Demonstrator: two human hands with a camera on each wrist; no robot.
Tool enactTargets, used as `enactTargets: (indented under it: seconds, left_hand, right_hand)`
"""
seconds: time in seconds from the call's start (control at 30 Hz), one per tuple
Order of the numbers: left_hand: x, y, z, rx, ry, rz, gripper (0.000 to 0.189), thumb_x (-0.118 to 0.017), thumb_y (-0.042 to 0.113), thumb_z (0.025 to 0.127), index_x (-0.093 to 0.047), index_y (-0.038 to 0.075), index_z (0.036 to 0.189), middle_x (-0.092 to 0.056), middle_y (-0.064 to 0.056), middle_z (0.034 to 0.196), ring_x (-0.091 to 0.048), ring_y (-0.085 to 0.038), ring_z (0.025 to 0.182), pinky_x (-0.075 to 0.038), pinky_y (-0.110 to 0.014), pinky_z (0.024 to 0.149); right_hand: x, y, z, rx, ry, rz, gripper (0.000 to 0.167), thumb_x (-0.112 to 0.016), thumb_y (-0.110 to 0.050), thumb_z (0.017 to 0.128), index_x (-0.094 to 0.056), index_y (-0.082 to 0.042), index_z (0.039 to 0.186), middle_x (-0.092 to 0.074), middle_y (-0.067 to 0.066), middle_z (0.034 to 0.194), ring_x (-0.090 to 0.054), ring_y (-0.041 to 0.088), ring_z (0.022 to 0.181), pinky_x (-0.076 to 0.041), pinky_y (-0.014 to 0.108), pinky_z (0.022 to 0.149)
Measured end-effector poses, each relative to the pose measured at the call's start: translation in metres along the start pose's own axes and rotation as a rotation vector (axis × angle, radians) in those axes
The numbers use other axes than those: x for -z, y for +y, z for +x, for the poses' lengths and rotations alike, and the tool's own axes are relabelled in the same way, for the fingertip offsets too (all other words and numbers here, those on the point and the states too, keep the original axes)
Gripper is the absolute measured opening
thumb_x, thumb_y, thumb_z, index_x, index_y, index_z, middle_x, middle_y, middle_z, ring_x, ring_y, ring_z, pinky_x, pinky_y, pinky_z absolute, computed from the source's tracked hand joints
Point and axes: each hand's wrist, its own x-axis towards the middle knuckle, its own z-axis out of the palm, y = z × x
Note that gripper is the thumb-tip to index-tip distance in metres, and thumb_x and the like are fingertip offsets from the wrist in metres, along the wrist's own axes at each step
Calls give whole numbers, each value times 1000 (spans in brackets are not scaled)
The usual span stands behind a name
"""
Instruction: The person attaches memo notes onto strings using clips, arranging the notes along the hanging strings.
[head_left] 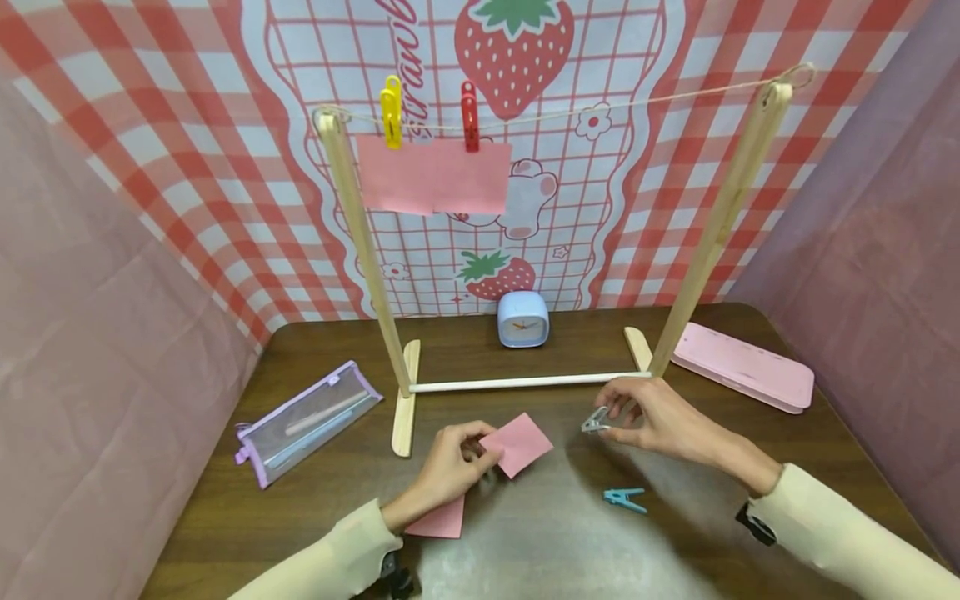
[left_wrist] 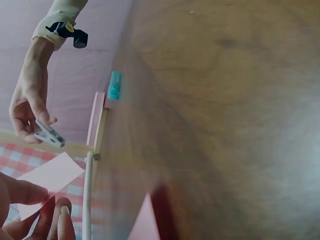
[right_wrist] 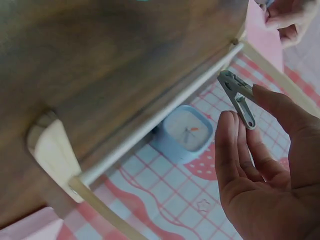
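Before the rack (head_left: 530, 382), your left hand (head_left: 453, 461) is pinching paper (head_left: 517, 445), your right hand (head_left: 663, 422) a grey clip (head_left: 592, 426); uneven squeezing risks dropping it.

The held note (head_left: 516, 445) is plain pink, matching the hanging notes (head_left: 396, 177) and the lower note (head_left: 440, 522). From here I count a yellow peg (head_left: 392, 113), a red peg (head_left: 469, 117), a teal peg (head_left: 622, 498) and a grey peg (head_left: 596, 423). The clock (head_left: 523, 323) is pale blue with a white face and an orange hand. Lilac edges the see-through pouch (head_left: 315, 425); the long case (head_left: 742, 368) is pink. Red-and-white gingham patterns the backdrop (head_left: 277, 183), its white panel (head_left: 577, 179) gridded in red, with pale-dotted red strawberries (head_left: 513, 62) topped in green. The tabletop (head_left: 525, 542) is brown, the sleeves (head_left: 322, 554) cream, the rod (head_left: 525, 382) white.
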Motion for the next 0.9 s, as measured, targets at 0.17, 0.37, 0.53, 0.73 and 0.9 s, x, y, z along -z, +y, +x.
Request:
enactTargets:
  seconds: [0.17,0.37,0.53,0.73,0.9]
  left_hand:
    - [2,7,8,25,17,-117,15,-72,3,95,-73,-5,108,-78,-24,86,-77,-40,75,-63,-25,63]
    - [5,15,18,13,55,-214,16,-70,2,97,-72,-7,110,-77,-28,91,-78,-35,76,-65,-54,73]
    - [5,22,30,9,115,-261,19,-70,2,97,-72,-10,111,-74,-31,98,-74,-17,76,-67,-42,73]
    - [6,31,44,10,154,-341,20,-67,-5,96,-68,-15,113,-70,-34,107,-71,-7,85,-65,-26,81]
    - [9,44,59,-41,189,-393,20,-65,-7,96,-66,-18,114,-67,-37,109,-71,-9,85,-66,-25,80]
  right_hand:
    - [14,-12,12,-26,2,63,24,-86,-4,83,-71,-9,102,-78,0,92,-73,3,80,-64,24,67]
    - [33,-26,25,4,29,5,26,-86,-7,85,-74,-10,108,-79,-4,95,-74,2,84,-64,24,70]
    - [47,-37,38,28,67,-46,31,-87,-9,84,-75,-12,113,-78,-7,95,-73,1,83,-63,23,70]
    - [58,-49,51,63,101,-57,34,-87,-6,83,-74,-9,114,-79,-4,96,-73,2,82,-63,22,69]
    - [68,-58,60,87,137,-62,33,-88,-6,82,-73,-8,111,-80,-2,96,-75,2,81,-64,22,71]
